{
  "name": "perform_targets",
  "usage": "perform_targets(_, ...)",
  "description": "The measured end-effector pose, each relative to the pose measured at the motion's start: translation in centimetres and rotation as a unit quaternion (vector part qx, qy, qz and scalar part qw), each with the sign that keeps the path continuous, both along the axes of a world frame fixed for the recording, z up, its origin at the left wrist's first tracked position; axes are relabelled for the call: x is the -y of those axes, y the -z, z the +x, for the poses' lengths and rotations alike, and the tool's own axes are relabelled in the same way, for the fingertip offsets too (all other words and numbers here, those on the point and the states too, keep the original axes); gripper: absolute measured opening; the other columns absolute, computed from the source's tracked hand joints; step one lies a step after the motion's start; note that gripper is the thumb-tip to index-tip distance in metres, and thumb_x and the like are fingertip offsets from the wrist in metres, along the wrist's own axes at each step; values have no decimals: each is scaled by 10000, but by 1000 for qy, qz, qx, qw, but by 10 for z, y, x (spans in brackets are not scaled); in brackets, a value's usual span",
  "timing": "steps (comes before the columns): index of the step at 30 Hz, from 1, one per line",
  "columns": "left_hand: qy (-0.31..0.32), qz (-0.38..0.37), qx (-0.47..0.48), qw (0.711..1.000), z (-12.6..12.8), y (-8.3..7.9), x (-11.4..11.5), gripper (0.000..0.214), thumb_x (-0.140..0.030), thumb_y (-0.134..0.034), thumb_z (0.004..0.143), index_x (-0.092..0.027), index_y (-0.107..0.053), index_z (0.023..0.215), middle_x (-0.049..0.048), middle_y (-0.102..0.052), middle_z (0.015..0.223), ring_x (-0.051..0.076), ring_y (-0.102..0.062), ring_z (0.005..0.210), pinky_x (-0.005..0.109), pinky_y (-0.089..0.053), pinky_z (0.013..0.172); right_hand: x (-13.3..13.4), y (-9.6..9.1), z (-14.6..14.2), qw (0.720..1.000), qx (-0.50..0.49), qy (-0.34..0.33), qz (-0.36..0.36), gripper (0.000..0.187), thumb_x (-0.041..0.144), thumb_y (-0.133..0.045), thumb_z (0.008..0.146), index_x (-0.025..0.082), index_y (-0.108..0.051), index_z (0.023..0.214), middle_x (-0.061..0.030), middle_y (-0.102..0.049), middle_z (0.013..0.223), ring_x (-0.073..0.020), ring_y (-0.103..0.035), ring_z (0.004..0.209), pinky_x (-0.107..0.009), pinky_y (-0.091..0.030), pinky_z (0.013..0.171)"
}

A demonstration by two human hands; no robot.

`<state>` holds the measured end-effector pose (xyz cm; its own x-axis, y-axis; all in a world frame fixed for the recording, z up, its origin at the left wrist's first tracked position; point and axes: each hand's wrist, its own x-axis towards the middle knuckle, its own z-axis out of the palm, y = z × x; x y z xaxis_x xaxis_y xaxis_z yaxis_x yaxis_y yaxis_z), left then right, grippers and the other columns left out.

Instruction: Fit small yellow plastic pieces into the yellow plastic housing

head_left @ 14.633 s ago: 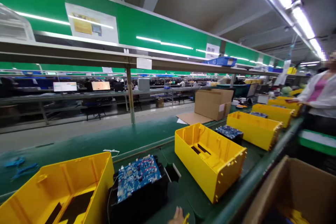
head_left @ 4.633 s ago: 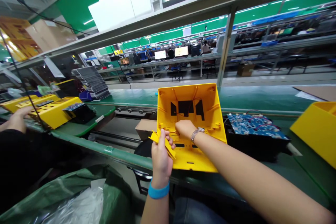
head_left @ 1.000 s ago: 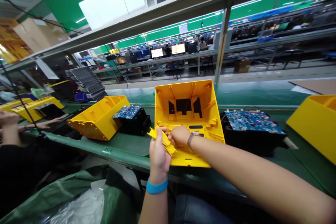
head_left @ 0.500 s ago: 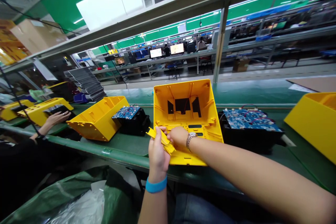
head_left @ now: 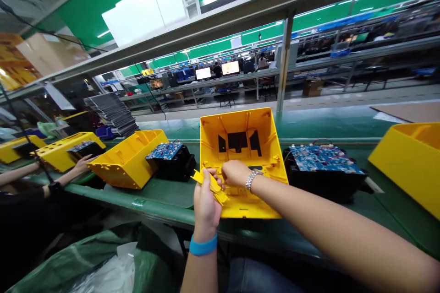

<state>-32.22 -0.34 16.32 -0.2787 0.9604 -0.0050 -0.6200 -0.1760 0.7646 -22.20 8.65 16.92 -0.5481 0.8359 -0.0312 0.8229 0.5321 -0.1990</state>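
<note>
- Housing, yellow, stands on the green line directly before the person, its open side facing the wearer; dark cutouts show in the far wall.
- Left hand: fingers folded around several small yellow pieces, thumb on top, at the near left edge of the housing. Blue band on the wrist.
- Right hand: inside the housing's outline, just beside the left fingertips; fingers curled, tips hidden. Cannot tell whether anything is pinched. Metal watch on the wrist.
- Right of the housing: black block topped by a blue circuit board, then a second yellow shell.
- Left: another yellow shell next to a similar board-topped unit.
- Farther left: a co-worker's hand at another board-topped unit.
</note>
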Motion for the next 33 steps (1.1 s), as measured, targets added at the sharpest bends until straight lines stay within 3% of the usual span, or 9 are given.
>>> perform_targets(4,-10,-9,2,1000,1,-1,-3,340,-458,-762,793,-150,-648,883,16,-614,727,115,-580,619,213,-494,577,6,-31,19,990,-139,27,-19,164,299,-637,838,203,-750,907,-78,-753,906,-201,-683,823,-272,-468,675)
perform_targets(8,-18,-16,-6,1000,2,0,-5,358,-475,-739,811,-150,-648,928,48,-676,776,152,-639,672,250,-523,632,23,-45,33,932,-332,-2,-146,145,281,-718,775,153,-703,840,-57,-737,806,-145,-651,695,-239,-458,590)
perform_targets(13,-26,-10,-19,999,3,1,-7,394,-493,-741,807,-132,-673,949,99,-723,914,209,-692,882,300,-543,796,35,-30,26,911,-381,-19,-157,288,342,-825,659,152,-682,820,-37,-721,810,-145,-647,727,-255,-489,642)
perform_targets(17,-2,4,-12,1000,5,0,-8,428,-492,-726,827,-128,-685,1048,143,-731,1045,244,-690,996,331,-532,877,30,-17,16,849,-477,-4,-229,314,332,-823,661,137,-661,846,-42,-701,806,-136,-642,729,-254,-519,656)
perform_targets(19,5,6,-7,1000,6,-1,-9,450,-501,-707,841,-125,-685,1089,157,-725,1104,250,-682,1035,332,-527,901,28,-17,15,832,-494,-17,-254,260,302,-805,677,133,-669,819,-44,-699,794,-131,-635,714,-256,-524,665)
perform_targets(21,7,3,-5,1000,6,-1,-9,463,-496,-694,855,-123,-678,1128,162,-719,1136,254,-677,1059,329,-525,914,30,-22,16,845,-478,-38,-236,193,300,-764,720,137,-696,797,-51,-710,788,-137,-636,708,-257,-519,668)
perform_targets(26,-14,2,1,1000,5,0,-7,432,-453,-662,894,-151,-653,1202,132,-703,1210,236,-658,1115,299,-520,928,42,-35,18,911,-384,-69,-132,198,360,-683,792,194,-778,844,-59,-752,819,-208,-683,762,-294,-531,701)
perform_targets(33,-32,19,20,999,9,-3,-4,598,-566,-700,820,-104,-632,1193,168,-735,1071,260,-702,1004,342,-535,893,26,-30,15,914,-342,-111,-189,303,422,-652,794,287,-797,1023,-101,-748,1091,-298,-699,1028,-366,-541,916)
